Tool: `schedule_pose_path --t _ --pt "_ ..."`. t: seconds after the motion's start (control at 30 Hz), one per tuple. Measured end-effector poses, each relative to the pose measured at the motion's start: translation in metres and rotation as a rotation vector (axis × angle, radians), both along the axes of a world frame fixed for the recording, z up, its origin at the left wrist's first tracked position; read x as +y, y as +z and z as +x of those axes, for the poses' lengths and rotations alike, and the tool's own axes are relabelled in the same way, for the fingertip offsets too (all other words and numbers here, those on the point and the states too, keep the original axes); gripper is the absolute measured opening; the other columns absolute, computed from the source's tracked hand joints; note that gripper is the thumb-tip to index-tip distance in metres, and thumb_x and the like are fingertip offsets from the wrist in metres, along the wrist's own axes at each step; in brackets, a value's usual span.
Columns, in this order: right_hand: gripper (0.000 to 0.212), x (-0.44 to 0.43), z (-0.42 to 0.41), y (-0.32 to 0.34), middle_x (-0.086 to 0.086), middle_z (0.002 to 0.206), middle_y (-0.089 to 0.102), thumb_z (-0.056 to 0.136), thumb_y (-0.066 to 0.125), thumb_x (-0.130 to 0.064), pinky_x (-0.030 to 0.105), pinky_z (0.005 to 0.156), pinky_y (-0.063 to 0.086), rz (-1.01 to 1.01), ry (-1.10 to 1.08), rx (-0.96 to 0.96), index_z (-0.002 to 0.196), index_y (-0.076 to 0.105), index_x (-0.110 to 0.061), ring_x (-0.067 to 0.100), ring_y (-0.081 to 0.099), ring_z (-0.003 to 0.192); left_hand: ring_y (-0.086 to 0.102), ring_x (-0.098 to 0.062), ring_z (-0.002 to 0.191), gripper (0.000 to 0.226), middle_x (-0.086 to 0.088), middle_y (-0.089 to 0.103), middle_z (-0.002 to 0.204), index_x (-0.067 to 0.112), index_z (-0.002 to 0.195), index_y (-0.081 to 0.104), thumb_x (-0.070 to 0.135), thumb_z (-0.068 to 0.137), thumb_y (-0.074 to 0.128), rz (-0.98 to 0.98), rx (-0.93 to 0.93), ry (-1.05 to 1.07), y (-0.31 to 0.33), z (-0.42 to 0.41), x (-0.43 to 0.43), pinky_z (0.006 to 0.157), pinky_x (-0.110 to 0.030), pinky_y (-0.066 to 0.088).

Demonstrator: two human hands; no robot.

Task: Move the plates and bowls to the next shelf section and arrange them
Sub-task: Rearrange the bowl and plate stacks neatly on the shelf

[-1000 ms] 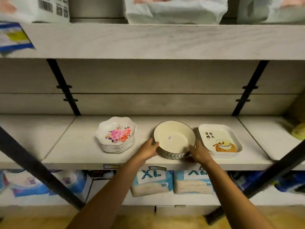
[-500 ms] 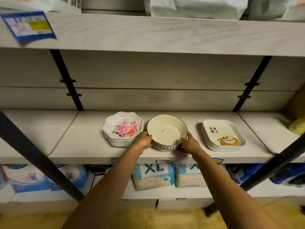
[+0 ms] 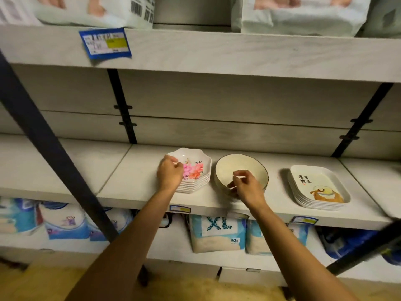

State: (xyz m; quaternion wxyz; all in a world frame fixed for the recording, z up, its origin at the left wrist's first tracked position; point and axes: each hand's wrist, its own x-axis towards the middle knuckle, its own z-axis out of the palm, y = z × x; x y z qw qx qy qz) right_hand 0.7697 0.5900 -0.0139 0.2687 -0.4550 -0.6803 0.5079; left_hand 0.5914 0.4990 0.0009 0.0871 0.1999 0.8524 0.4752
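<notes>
The left hand (image 3: 170, 174) reaches forward with the arm nearly straight, its fingers curled over the left rim of the flowered plates (image 3: 195, 170), gripping the top of that stack. The right hand (image 3: 248, 189), wrist bent slightly down, hangs over the near rim of the bowls (image 3: 236, 166) with fingers curled inward. It hides that rim, so I cannot tell whether it grasps it or only touches it. The bowls stand just right of the left hand, and the rectangular plates (image 3: 319, 185) are well to the right of the right hand. That makes three stacks on the shelf (image 3: 134, 181). The stacked edges blur, so the number in each is unclear. Below both forearms lie packs (image 3: 214, 233), partly cut off.
</notes>
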Motion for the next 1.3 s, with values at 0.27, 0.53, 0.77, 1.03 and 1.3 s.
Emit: schedule_pose_path --t 0.27,0.53,0.77,1.03,1.3 --pt "0.049 -0.020 -0.079 -0.005 0.024 0.125 0.060 0.098 0.036 -0.034 0.037 0.098 0.045 -0.048 0.175 -0.514 0.128 0.051 0.001 0.038 0.059 0.112 0.033 -0.033 0.136 0.065 -0.017 0.027 0.152 0.007 0.146 0.021 0.032 0.094 0.049 -0.076 -0.429 -0.183 -0.036 -0.071 -0.026 0.109 -0.040 0.034" --pt "0.039 -0.027 -0.110 -0.025 0.025 0.128 0.056 0.098 0.042 -0.018 0.038 0.080 0.056 -0.455 -0.054 -0.054 0.128 0.049 0.006 0.036 0.062 0.107 0.053 -0.026 0.114 0.038 -0.014 0.049 0.140 0.010 0.135 0.038 0.010 0.097 0.038 0.219 -0.810 -0.420 -0.045 -0.071 -0.021 0.089 -0.036 0.043" --pt "0.038 -0.044 -0.128 -0.024 0.023 0.129 0.057 0.097 0.042 -0.019 0.034 0.077 0.056 -0.419 -0.072 -0.098 0.127 0.050 0.004 0.035 0.061 0.112 0.057 -0.022 0.093 0.039 -0.017 0.052 0.136 0.009 0.133 0.041 0.006 0.095 0.038 0.205 -0.800 -0.373 -0.048 -0.090 -0.026 0.072 -0.028 0.048" --pt "0.032 -0.036 -0.091 -0.005 0.019 0.102 0.066 0.096 0.048 -0.020 0.031 0.070 0.057 -0.407 -0.035 -0.085 0.115 0.057 0.004 0.026 0.064 0.075 0.049 -0.033 0.120 0.044 -0.023 0.050 0.132 -0.003 0.126 0.049 0.022 0.091 0.055 -0.010 -0.142 -0.169 -0.037 -0.088 -0.025 0.101 -0.038 0.038" --pt "0.033 0.033 0.047 0.003 0.017 0.097 0.068 0.094 0.051 -0.026 0.047 0.084 0.054 -0.024 -0.358 -0.190 0.111 0.056 0.002 0.035 0.069 0.083 0.053 -0.018 0.057 0.008 -0.009 0.062 0.071 0.007 0.084 0.059 0.005 0.090 0.055 0.346 0.009 -0.463 -0.021 0.008 0.000 0.060 -0.029 0.046"
